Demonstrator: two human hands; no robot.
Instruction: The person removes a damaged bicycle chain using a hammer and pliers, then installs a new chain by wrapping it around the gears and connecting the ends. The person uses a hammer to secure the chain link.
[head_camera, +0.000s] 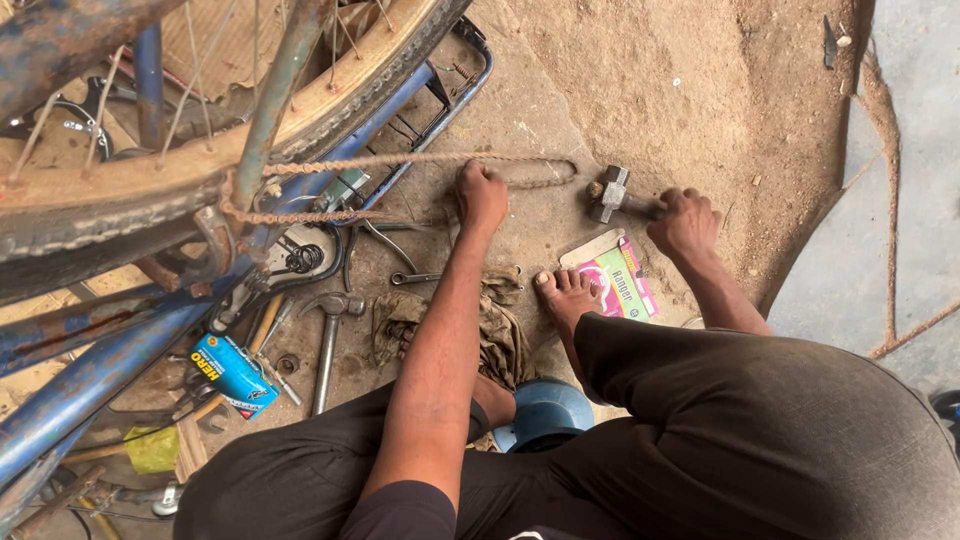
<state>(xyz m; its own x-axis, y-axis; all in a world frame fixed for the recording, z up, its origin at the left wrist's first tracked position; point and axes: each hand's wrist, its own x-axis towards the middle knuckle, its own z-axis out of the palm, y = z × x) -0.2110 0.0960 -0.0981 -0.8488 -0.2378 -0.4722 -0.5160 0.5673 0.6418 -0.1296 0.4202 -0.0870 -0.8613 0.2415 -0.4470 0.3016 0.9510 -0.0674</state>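
Hands at the bicycle chain on the dirt floor

The left hand (482, 193) is closed on the rusty chain (420, 160), just below its looped end; the right hand (685, 220), right of the loop, grips a hammer (610, 193) whose head lies beside it. Bare ground lies open beyond the loop; tools crowd below the chain.

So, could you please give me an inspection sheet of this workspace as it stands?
Surface: bare dirt floor, dusty.
Job's things: rusty chain stretched from the wheel along the ground; hammer beside its far loop.
Clutter: second hammer, spanner, rag, blue box, pink packet.
Hands: left hand pressing on the chain; right hand gripping the hammer handle.
Cables: nothing seen.
Surroundings: blue bike frame, bare foot.
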